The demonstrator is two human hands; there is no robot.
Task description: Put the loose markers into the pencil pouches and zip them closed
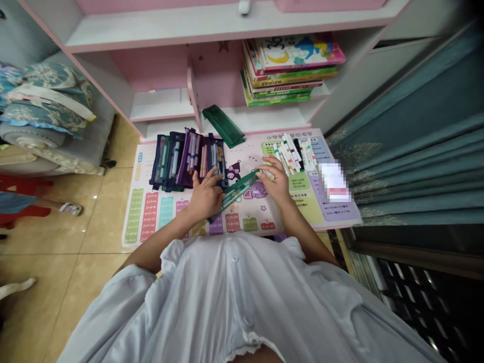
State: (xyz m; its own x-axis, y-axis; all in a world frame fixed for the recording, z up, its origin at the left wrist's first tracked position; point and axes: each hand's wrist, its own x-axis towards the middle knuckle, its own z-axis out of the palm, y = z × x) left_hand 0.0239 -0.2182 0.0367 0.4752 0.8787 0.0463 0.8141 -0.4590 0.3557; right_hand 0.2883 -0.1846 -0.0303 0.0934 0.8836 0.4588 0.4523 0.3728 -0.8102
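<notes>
A green mesh pencil pouch (242,189) with pens visible inside is tilted between my two hands above the desk mat. My right hand (276,180) pinches its upper right end, with the fingers bent around the edge. At the lower left end, my left hand (206,197) is curled against the pouch; part of its grip is hidden. Beyond my left hand lies a row of filled mesh pouches, among them a purple pouch (190,157), a navy pouch (174,159) and another dark pouch (217,154). Loose white markers (289,154) lie beyond my right hand.
A flat green pouch (224,125) rests at the desk's back, partly on the shelf. Stacked books (287,75) fill the shelf's right side. A blurred bright rectangle (336,182) lies on the printed mat (270,226) at right. Curtains (408,151) hang beside the desk.
</notes>
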